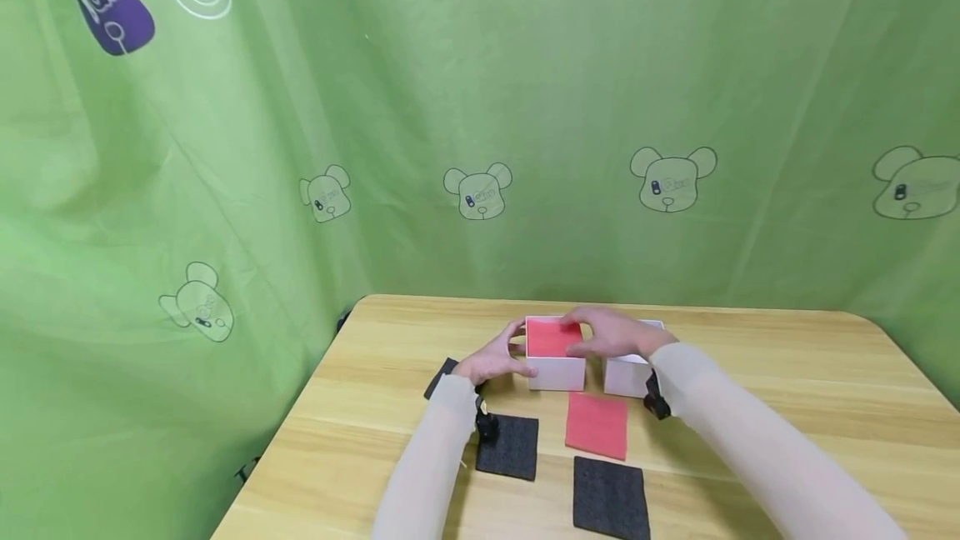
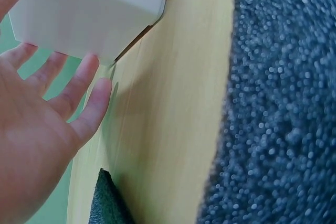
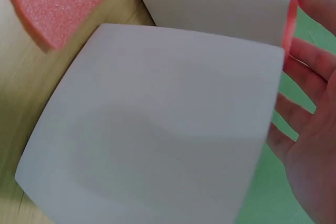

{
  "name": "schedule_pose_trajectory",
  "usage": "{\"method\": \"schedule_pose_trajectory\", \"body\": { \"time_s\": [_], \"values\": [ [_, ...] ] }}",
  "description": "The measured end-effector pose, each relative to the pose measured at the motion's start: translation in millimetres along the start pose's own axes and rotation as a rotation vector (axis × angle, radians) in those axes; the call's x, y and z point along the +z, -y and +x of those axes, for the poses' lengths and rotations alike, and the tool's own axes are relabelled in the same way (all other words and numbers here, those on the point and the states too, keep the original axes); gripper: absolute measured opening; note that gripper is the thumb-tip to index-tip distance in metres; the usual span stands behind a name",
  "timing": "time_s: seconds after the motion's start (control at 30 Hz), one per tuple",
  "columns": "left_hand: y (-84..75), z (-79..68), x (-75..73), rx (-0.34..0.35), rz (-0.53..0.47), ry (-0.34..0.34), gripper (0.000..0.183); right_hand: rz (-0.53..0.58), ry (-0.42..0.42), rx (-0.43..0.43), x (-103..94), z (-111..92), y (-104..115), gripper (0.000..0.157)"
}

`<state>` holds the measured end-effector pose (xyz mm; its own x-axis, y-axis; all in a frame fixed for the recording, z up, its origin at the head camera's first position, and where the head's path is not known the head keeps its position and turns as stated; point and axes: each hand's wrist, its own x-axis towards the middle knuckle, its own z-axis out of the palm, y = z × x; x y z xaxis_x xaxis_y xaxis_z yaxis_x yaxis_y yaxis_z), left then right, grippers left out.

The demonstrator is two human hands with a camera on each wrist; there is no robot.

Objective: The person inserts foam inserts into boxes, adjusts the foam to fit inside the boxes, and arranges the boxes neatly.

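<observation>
A red foam square (image 1: 550, 339) lies in the mouth of the left white box (image 1: 557, 374), close to its rim. My right hand (image 1: 611, 333) reaches over from the right, its thumb and fingertips on the foam. In the right wrist view, a red edge of it shows above the rim beside the spread fingers (image 3: 312, 59). My left hand (image 1: 497, 357) holds the same box at its left side, thumb at the front and fingers toward the back. The left wrist view shows the fingertips along an edge of the white box (image 2: 94, 14).
A second white box (image 1: 626, 377) stands to the right, partly behind my right hand. Another red foam square (image 1: 597, 426) lies in front of the boxes. Black foam squares lie nearer (image 1: 611, 497), below my left wrist (image 1: 513, 448) and beside it (image 1: 437, 379). A green curtain (image 1: 570, 257) hangs behind the wooden table.
</observation>
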<state>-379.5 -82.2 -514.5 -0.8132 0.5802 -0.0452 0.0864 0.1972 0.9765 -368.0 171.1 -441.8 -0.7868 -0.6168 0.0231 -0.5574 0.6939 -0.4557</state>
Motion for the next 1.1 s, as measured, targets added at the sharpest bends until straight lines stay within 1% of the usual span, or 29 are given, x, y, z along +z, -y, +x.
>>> {"method": "schedule_pose_trajectory", "body": {
  "time_s": [0.17, 0.33, 0.43, 0.5, 0.63, 0.73, 0.87, 0.97, 1.1],
  "values": [
    [1.0, -1.2, 0.7, -0.006, 0.004, -0.001, 0.099, 0.031, 0.005, 0.042, -4.7, -4.1, 0.1, 0.057],
    [1.7, -1.2, 1.3, -0.005, 0.011, -0.003, 0.099, 0.023, 0.009, 0.041, -4.4, -3.5, -2.8, 0.060],
    [1.2, -0.9, 1.0, -0.003, 0.016, -0.005, 0.100, 0.032, 0.005, 0.043, -2.6, -1.8, -3.8, 0.059],
    [1.0, -0.7, 0.8, -0.002, 0.019, -0.006, 0.101, 0.027, -0.002, 0.028, -1.1, -0.7, -4.6, 0.058],
    [0.7, -0.2, 0.5, -0.002, 0.016, -0.009, 0.100, -0.003, -0.009, 0.017, 0.0, 0.9, -5.0, 0.056],
    [0.2, 0.6, 0.2, 0.000, 0.007, -0.011, 0.100, -0.015, -0.014, 0.010, -1.9, 0.5, -4.7, 0.057],
    [-0.4, 1.1, -0.4, 0.000, 0.009, -0.009, 0.100, -0.001, -0.017, 0.012, -5.7, -2.0, -3.3, 0.053],
    [-0.5, 0.6, -0.7, -0.001, 0.021, -0.012, 0.101, 0.016, -0.022, 0.035, -6.0, -2.5, -2.7, 0.050],
    [-0.7, -0.4, 0.2, -0.001, 0.026, -0.012, 0.101, 0.013, -0.024, 0.079, -2.1, 0.6, -3.6, 0.051]
  ]
}}
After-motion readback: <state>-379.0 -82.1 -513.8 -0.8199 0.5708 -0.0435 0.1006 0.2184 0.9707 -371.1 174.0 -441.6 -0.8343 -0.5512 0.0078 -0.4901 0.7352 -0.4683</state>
